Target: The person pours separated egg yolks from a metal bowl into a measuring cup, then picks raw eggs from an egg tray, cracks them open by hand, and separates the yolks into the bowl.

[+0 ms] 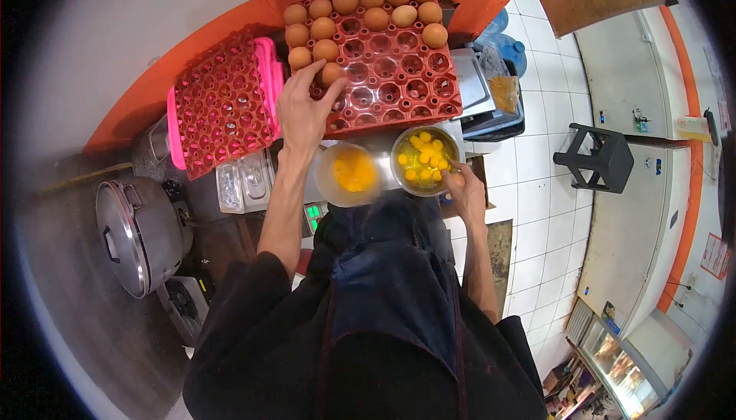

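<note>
My left hand [305,105] reaches into a red plastic egg tray [383,117], its thumb and fingers closed around a brown egg [331,75]. Several other brown eggs [345,0] sit in the back and left cells of that tray. At the right rim of a metal bowl [394,165] is my right hand [466,190], its fingers curled; a brownish rounded patch shows there, but what it is stays unclear. Whole yolks in clear egg white [423,161] lie in this bowl. Left of it, a pale bowl [326,178] contains blended orange-yellow egg [354,171].
A second red egg tray [222,105] with bare cells rests over a pink container [270,75] at left. Below it are a lidded steel container [257,182], a scale display [313,215] and a large lidded pot [138,236]. A black stool [598,158] stands on white tiles.
</note>
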Demonstrator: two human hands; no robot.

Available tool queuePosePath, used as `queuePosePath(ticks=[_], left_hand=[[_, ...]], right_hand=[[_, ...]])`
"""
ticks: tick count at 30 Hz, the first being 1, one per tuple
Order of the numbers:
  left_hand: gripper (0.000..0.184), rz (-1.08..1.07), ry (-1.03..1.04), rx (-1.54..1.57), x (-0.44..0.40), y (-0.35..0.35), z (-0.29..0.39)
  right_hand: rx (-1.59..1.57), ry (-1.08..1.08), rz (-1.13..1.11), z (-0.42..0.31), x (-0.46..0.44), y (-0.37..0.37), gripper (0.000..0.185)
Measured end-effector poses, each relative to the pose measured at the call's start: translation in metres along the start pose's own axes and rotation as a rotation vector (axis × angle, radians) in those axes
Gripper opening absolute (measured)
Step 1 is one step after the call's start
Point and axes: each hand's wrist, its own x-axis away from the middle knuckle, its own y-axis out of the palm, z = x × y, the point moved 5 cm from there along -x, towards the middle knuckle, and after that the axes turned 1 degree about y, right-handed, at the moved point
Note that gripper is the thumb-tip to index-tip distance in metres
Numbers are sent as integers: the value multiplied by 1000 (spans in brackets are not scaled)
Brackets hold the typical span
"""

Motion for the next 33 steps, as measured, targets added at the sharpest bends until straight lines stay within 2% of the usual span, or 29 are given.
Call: queuePosePath(ticks=[2, 4, 6, 8, 10, 12, 17, 18, 19, 20, 21, 23, 24, 26, 27, 28, 29, 30, 31, 33], left_hand=[[44, -8, -30, 54, 1, 0, -1], [43, -13, -161, 141, 3, -2, -5], [44, -13, -164, 153, 4, 0, -8], [45, -13, -168, 164, 5, -1, -10], [47, -6, -6, 127, 3, -3, 0], [47, -29, -5, 140, 2, -4, -6], [50, -126, -93, 214, 5, 2, -24], [49, -97, -176, 463, 6, 5, -29], [49, -68, -259, 712, 8, 8, -33], [49, -72, -259, 714, 11, 7, -34], [48, -68, -284, 858, 12, -2, -21], [52, -114, -298, 1035, 25, -8, 5], [54, -221, -369, 1264, 36, -2, 26], [60, -478, -550, 1655, 65, 16, 66], [62, -632, -662, 1812, 80, 25, 84], [58, -708, -703, 1793, 95, 38, 92], [55, -784, -741, 1774, 111, 57, 94], [50, -759, -786, 1713, 127, 82, 89], [47, -733, -830, 1649, 142, 106, 81], [46, -731, -859, 1557, 157, 138, 71]], right_hand=[[-100, 87, -30, -18, 6, -5, 42], [-99, 69, -10, -12, 5, -1, 42], [-98, 54, 11, -11, 6, 0, 41], [-173, 132, -23, -11, 8, 4, 42], [-148, 71, 10, -7, 9, 6, 42], [-125, 10, 44, -6, 9, 8, 41], [-377, 90, -20, 7, 9, 22, 41], [-377, 90, -19, 5, 9, 22, 41], [-549, 168, -42, 7, 9, 24, 41], [-720, 247, -62, 9, 11, 26, 41], [-720, 252, -55, 6, 12, 23, 41], [-1021, 383, -56, -1, 17, 22, 41], [-1019, 389, -50, -4, 18, 19, 41], [-1348, 326, -55, -15, 16, 18, 44], [-1371, 269, -48, -16, 14, 17, 47], [-1370, 269, -46, -19, 15, 15, 47], [-1192, 217, -26, -27, 16, 10, 49], [-1015, 167, -7, -36, 18, 4, 51], [-1015, 167, -4, -44, 20, 3, 51], [-550, -110, 226, -66, 23, -14, 51]])
